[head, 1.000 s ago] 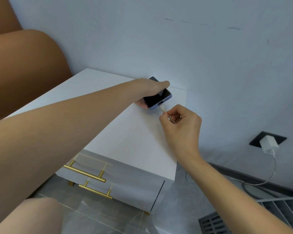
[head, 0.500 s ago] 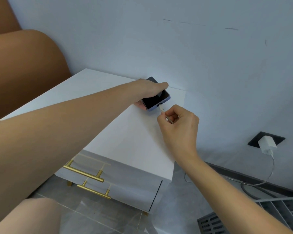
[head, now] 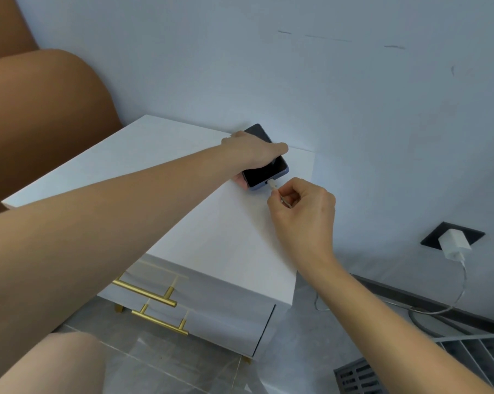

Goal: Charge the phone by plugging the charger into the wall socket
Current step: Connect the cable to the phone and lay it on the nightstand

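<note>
Much of the phone (head: 265,169) is hidden under the left hand (head: 253,152), which lies across its middle and clasps it by the edges, so only the far corner and the near end with its dark screen show; the phone rests at the far right corner of the white nightstand (head: 206,234), close to the wall, its long axis running from far left to near right, its port end pointing toward the right hand (head: 304,211); that hand is closed in a pinch on the white cable plug (head: 273,184), whose tip sits at the phone's port, though whether it is fully seated I cannot tell; the cable between the hand and the floor is out of sight behind the forearm; one white charger (head: 453,242) is already in the dark wall socket (head: 433,237) low on the wall, its cable (head: 462,288) drooping to the floor; two drawers front the nightstand, each with one gold handle (head: 146,292); a grey grille at the lower right is cut off by the frame edge.
</note>
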Motion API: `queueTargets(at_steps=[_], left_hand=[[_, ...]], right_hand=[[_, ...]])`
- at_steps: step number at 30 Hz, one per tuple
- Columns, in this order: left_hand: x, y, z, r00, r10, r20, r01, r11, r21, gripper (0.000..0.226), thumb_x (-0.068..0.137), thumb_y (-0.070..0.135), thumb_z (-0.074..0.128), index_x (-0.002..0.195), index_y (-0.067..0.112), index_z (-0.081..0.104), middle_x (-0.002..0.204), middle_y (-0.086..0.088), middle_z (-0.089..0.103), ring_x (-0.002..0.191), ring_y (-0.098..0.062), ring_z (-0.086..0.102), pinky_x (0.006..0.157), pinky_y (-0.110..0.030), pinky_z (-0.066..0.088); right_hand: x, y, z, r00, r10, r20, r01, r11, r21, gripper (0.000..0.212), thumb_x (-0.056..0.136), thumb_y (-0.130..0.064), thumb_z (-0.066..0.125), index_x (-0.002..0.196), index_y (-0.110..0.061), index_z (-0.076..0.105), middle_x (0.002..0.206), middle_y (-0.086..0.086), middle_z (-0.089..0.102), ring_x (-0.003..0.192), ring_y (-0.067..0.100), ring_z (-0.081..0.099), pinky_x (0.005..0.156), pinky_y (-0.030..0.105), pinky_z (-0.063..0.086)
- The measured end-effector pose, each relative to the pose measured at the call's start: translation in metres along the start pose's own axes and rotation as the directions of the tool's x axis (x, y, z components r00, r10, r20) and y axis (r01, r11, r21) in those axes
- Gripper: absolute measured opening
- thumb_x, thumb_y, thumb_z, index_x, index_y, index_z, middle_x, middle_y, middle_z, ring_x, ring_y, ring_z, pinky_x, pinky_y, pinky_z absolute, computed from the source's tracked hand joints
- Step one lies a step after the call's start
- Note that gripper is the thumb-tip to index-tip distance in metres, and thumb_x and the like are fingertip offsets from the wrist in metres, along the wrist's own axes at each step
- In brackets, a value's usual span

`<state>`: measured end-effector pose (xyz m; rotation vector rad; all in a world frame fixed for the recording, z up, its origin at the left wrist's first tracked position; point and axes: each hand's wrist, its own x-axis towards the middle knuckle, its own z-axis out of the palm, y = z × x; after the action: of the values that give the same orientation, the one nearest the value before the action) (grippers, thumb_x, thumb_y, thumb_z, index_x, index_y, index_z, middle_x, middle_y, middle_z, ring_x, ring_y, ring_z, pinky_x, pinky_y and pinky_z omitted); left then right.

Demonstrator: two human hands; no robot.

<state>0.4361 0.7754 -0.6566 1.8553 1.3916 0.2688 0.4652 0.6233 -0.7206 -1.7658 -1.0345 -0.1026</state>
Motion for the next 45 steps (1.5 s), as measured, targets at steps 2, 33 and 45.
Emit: queueTargets(at_steps=[2,33,45], left_hand=[[0.001,0.000,0.001,1.000,0.007,-0.008,-0.007,1.000,0.026,0.093,0.068,0.067,0.064,0.137,0.008,0.041,0.123,-0.013,0.061,0.102,-0.030,0.067,0.082,-0.043,0.062],[-0.002,-0.109,-0.043,0.687,0.726,-0.029,-0.572,0.566,0.594,0.072,0.091,0.075,0.031,0.136,0.024,0.056,0.117,0.004,0.052,0.110,-0.018,0.046,0.082,-0.039,0.042],[-0.012,-0.130,-0.047,0.685,0.723,0.095,-0.676,0.581,0.454,0.078,0.084,0.083,0.034,0.141,0.034,0.054,0.134,0.015,0.047,0.122,-0.007,0.042,0.093,-0.031,0.032]], right_hand=[[0.000,-0.001,0.000,1.000,0.003,0.008,-0.002,1.000,-0.018,0.018,0.080,-0.007,0.067,0.063,-0.008,0.061,0.051,0.001,0.050,0.052,0.019,0.041,0.052,0.031,0.035],[-0.016,0.002,-0.036,0.942,-0.211,0.260,0.264,0.946,-0.189,0.028,0.088,-0.051,0.064,0.077,-0.025,0.060,0.063,-0.009,0.054,0.061,0.013,0.055,0.058,0.035,0.049],[0.017,0.046,-0.047,0.888,-0.068,0.456,0.188,0.956,-0.223,0.061,0.096,-0.059,0.052,0.148,-0.026,0.050,0.151,-0.011,0.050,0.141,0.009,0.040,0.113,0.035,0.038]])
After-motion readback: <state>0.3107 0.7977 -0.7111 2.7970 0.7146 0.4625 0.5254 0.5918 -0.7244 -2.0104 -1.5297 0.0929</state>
